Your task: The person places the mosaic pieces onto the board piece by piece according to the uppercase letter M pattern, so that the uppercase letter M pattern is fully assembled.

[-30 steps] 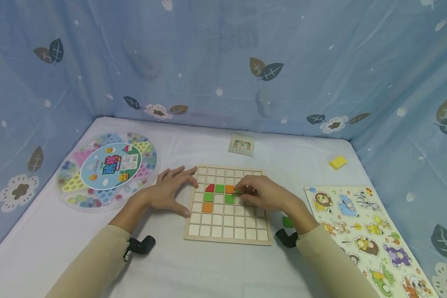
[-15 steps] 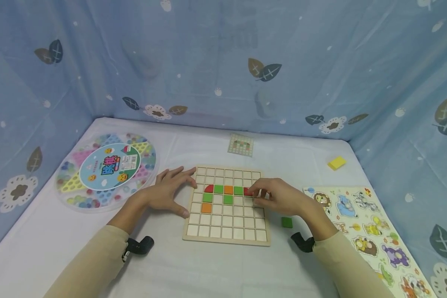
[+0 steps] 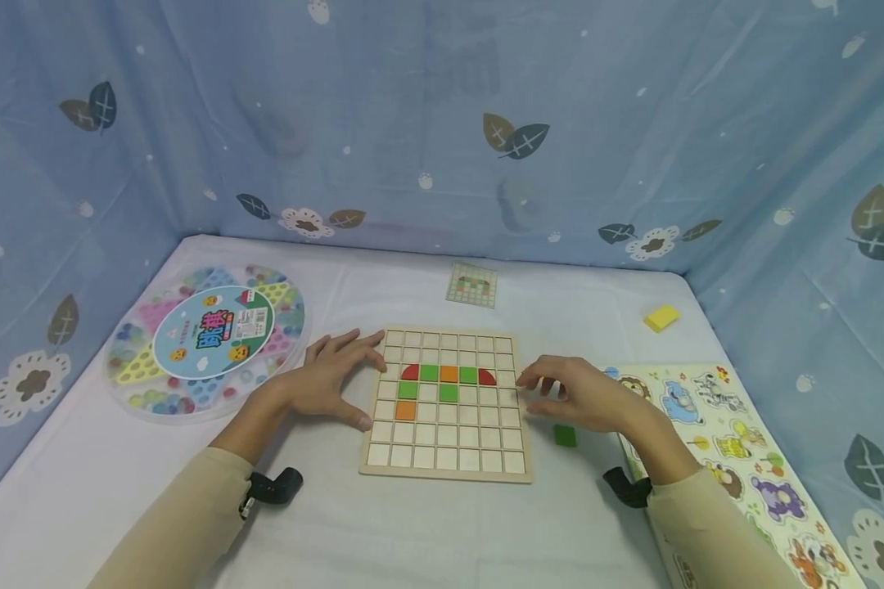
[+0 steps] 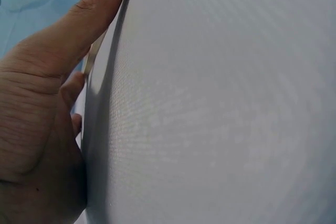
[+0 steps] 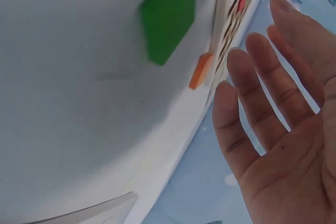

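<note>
A wooden grid board [image 3: 427, 458] lies mid-table. Set in its cells are two red rounded pieces [image 3: 488, 377], several green squares [image 3: 448, 393] and two orange squares [image 3: 406, 410]. My left hand [image 3: 329, 380] has its fingers spread, thumb and fingertips at the board's left edge. In the left wrist view the thumb [image 4: 68, 35] reaches along that edge. Just off the board's right side, my right hand [image 3: 582, 394] holds nothing, its fingers loosely bent. A loose green square [image 3: 565, 435] lies below it. The right wrist view shows an orange piece [image 5: 201, 71] beside the board, mostly hidden by the hand from above.
Behind the board lies a small pattern card [image 3: 473, 285]. A round clear-lidded game box [image 3: 214, 331] sits at left. An animal puzzle board [image 3: 751, 474] lies at right, partly under the right forearm. A yellow block [image 3: 661, 318] rests at back right.
My right hand has let go of a red rounded piece in the right cell of the coloured row and drawn off to the right. My left hand stays at the board's edge.
</note>
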The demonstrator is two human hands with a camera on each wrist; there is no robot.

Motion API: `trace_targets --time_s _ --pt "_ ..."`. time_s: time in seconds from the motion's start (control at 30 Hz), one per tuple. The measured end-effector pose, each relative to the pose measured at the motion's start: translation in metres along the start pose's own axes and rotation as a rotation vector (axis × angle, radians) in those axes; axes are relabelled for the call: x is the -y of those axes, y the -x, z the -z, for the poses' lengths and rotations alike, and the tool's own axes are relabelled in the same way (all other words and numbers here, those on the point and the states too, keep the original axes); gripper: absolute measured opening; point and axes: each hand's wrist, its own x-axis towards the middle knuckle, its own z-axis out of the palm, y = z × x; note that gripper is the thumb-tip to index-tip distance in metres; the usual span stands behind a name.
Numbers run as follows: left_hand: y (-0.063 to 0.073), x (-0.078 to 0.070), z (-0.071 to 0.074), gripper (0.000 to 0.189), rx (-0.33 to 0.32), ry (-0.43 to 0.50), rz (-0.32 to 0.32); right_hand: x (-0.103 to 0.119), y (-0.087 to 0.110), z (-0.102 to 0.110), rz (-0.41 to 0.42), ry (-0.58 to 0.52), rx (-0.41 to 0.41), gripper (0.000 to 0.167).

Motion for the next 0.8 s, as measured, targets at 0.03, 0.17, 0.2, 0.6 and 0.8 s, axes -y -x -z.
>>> trace_targets --time_s 0.03,0.17,0.2,0.6,0.8 --pt "0.000 0.000 0.000 0.076 0.000 0.002 -0.002 -0.002 0.002 0.000 0.000 -0.003 0.000 0.029" --pt "0.001 0.000 0.001 0.076 -0.005 0.005 -0.003 -0.006 0.008 -0.001 -0.008 -0.016 -0.006 0.029" --pt "0.001 0.000 0.001 0.076 -0.005 0.006 -0.001 -0.006 0.010 -0.001 -0.014 -0.020 -0.007 0.030" --pt "0.000 0.000 0.001 0.076 0.000 0.007 0.004 -0.013 0.027 0.001 -0.084 -0.035 -0.018 0.040" --pt "0.000 -0.001 0.001 0.076 -0.001 0.009 -0.002 -0.016 0.034 -0.002 -0.091 -0.023 -0.017 0.045"
